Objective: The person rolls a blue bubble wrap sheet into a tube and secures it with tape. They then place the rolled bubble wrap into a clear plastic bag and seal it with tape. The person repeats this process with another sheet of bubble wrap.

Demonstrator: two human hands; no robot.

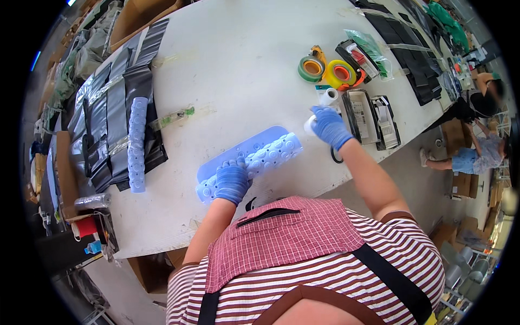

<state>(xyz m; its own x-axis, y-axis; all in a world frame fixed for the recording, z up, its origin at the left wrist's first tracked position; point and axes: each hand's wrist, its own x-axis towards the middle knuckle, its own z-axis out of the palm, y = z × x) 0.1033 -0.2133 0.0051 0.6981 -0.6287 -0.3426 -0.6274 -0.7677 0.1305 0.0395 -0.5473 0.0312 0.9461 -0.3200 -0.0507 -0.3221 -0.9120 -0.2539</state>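
Mat [273,152]: light blue, knobbly, partly rolled, under the left fingers.
Left hand [233,181]: palm down, fingers grasping the mat.
Right hand [331,128]: stretched forward-right, fingers closed round a white roll [310,125].

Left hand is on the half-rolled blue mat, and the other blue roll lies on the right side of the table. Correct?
Not quite: the head view shows the other blue roll on the left side of the table. The left hand is on the half-rolled blue mat.
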